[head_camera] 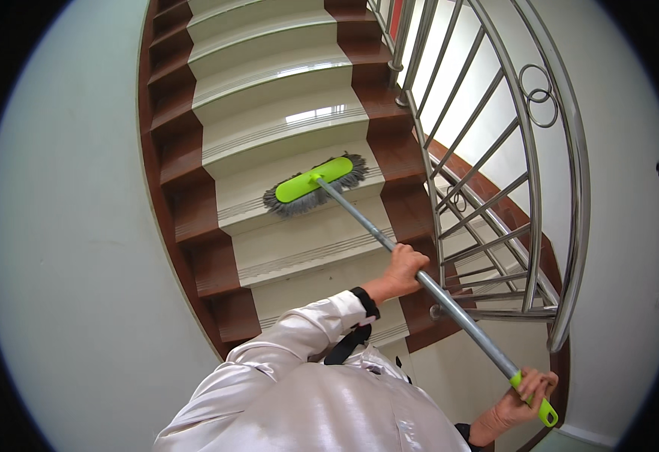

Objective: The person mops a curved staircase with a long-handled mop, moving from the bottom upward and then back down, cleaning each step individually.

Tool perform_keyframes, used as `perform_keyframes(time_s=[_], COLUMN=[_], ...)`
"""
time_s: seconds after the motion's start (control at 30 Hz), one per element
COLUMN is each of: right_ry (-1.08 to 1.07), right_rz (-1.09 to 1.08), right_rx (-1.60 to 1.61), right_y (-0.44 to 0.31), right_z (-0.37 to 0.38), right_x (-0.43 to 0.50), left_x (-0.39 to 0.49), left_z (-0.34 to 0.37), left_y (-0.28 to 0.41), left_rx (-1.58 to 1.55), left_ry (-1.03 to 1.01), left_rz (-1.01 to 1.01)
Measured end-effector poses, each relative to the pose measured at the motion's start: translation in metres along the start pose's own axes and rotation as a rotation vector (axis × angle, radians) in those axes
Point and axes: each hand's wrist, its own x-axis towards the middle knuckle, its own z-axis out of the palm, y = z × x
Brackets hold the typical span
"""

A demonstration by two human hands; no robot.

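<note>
A dust mop with a lime-green oval head [315, 179] and grey fringe rests on a pale stair tread a few steps up. Its grey metal pole [465, 319] slants down to the lower right, ending in a green hanging grip [545, 411]. My left hand [404, 268] is closed round the middle of the pole. My right hand [527, 395] grips the pole's lower end at the green grip, near the foot of the handrail. Both wrists wear black bands below light satin sleeves.
Cream stair treads [301, 254] with dark red-brown side borders rise ahead. A curved stainless-steel railing [578, 169] with bars and interlocked rings runs along the right. A pale wall [69, 214] bounds the left side. Another lower flight shows through the bars.
</note>
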Motion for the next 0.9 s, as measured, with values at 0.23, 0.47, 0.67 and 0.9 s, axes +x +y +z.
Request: perform_keyframes(time_s=[0.23, 0.47, 0.67, 0.9], right_ry=[0.079, 0.471, 0.175, -0.087], right_rz=[-0.063, -0.075, 0.126, 0.334], right_rx=[0.092, -0.056, 0.235, 0.334], right_y=[-0.069, -0.077, -0.051, 0.019], right_z=[-0.038, -0.006, -0.102, -0.088], right_x=[-0.006, -0.011, -0.003, 0.010], left_x=[0.001, -0.028, -0.077, -0.122], left_z=[0.064, 0.054, 0.027, 0.000], left_y=[0.063, 0.083, 0.065, 0.025], left_rx=[-0.183, -0.108, -0.186, -0.208], left_ry=[-0.301, -0.663, -0.885, -0.988], left_rz=[0.028, 0.032, -0.101, -0.296])
